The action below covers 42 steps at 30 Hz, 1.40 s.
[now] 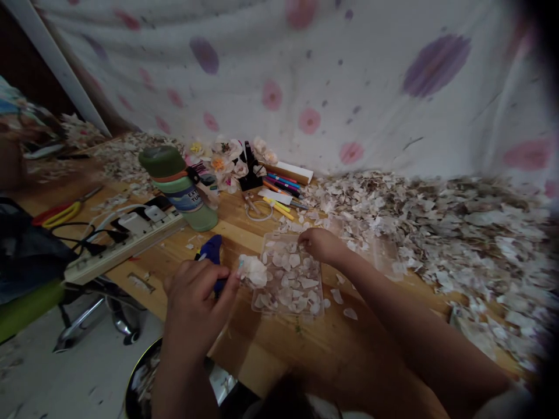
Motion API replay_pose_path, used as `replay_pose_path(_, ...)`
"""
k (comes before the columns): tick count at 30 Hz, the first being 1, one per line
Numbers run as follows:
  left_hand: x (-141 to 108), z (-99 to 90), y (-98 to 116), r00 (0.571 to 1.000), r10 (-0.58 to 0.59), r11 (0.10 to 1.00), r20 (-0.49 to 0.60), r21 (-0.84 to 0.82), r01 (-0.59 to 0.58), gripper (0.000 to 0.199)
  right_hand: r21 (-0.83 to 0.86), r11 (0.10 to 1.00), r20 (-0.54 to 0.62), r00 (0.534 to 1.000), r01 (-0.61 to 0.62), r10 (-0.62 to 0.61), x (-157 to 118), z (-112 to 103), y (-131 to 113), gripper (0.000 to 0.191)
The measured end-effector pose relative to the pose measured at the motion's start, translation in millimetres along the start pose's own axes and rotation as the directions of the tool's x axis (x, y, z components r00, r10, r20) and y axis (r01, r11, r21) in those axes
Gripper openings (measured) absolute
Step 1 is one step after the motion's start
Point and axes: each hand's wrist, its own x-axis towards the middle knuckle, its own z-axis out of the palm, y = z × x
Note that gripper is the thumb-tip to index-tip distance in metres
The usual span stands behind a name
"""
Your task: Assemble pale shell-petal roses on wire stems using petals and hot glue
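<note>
My left hand (198,297) pinches a white flower (253,271) made of thin, petal-like pieces, holding it beside the left edge of a clear plastic box (257,299). Loose whitish translucent flakes (301,284) lie scattered in the box. Over its upper right corner is my right hand (321,244), fingertips pressed together; anything between them is too small to make out. Just behind my left hand lies a blue tool (212,249), partly hidden.
A green bottle (187,198) and a power strip (126,250) stand to the left, with scissors (65,212) farther out. Heaps of pale flakes (437,227) cover the right side. Finished-looking flowers (225,163) and pens (283,183) sit at the back. A person (17,139) is at far left.
</note>
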Motion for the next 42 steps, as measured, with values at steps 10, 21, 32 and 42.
replay_pose_path(10,-1,-3.1,-6,0.999,0.017,0.998,-0.049,0.062,-0.014,0.020,0.042,0.999,0.022,0.999,-0.032,0.031,-4,-2,5,0.025)
replay_pose_path(21,-5,-9.2,-21,0.999,0.022,0.997,-0.041,0.076,-0.019,0.022,0.012,1.000,0.079,0.997,-0.005,0.004,-4,2,2,0.027)
replay_pose_path(32,-4,-9.5,-15,0.998,0.005,0.997,-0.065,0.081,0.000,0.023,0.011,0.988,-0.124,0.981,0.153,-0.150,-5,-2,-15,0.018)
replay_pose_path(42,-10,-17.6,-11,0.999,-0.025,0.996,-0.033,0.081,0.027,0.024,-0.015,0.960,-0.108,0.954,0.281,-0.281,31,27,-64,0.027)
